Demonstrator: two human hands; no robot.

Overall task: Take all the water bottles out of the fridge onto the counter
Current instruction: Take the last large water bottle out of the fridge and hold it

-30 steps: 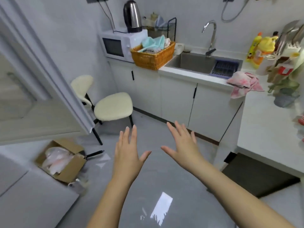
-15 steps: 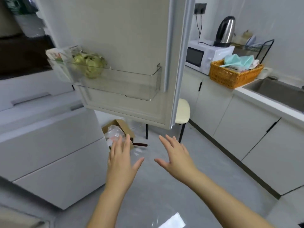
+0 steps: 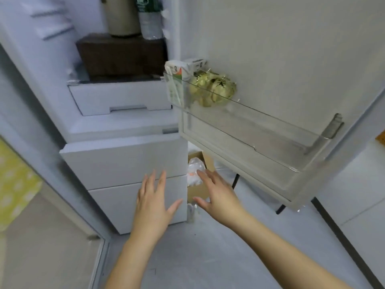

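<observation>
Reaching up comes next, I judge: my left hand (image 3: 154, 203) and right hand (image 3: 216, 197) are spread, empty; I'd grip the water bottle (image 3: 149, 21) by its body, high in the fridge (image 3: 116, 97).

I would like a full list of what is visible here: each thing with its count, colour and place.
fridge: one, white, ahead, door open
water bottle: one, clear, green label, upper shelf
pot: one, beige, left of the bottle
dark box: one, brown, below both
door shelf: one, clear, on the door
carton: one, white and green, door shelf
yellow-green pack: one, beside the carton
cardboard box: one, brown, floor beside fridge
left hand: one, open, empty, low before fridge
right hand: one, open, empty, right of it
</observation>
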